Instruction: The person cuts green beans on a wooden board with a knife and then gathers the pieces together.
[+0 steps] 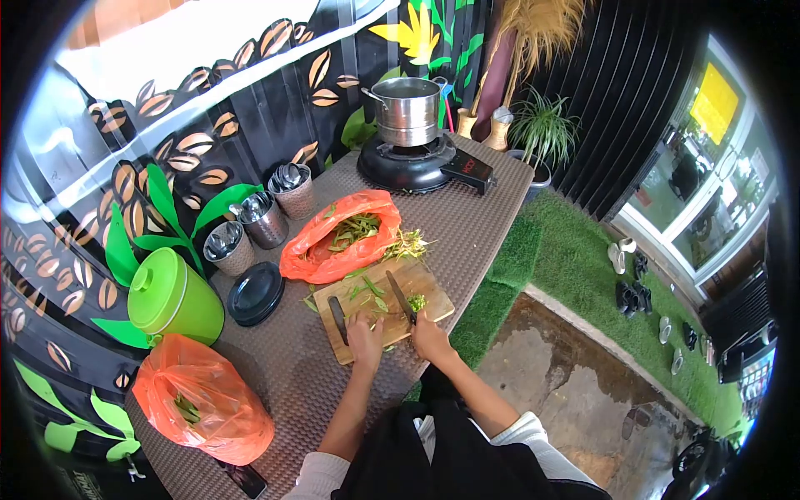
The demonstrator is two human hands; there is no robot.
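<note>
My right hand (427,333) is closed round the handle of a knife (398,293), whose blade points away over the wooden cutting board (427,282). Chopped green pieces (417,302) lie beside the blade. On the board's near left part, my left hand (365,335) has its fingers bent down; what they hold, if anything, is too small to tell. Green leaves (371,289) are scattered ahead of it, left of the knife. A dark handle-like object (337,314) rests along the board's left side. Behind the board, an open orange bag (333,242) holds leafy greens, with stems (408,244) at its right.
A metal pot (409,112) sits on a black stove (406,167) at the table's far end. Cutlery cups (267,221), dark plates (256,293) and a green container (173,296) line the left side. Another orange bag (217,400) and a phone (242,481) are nearer.
</note>
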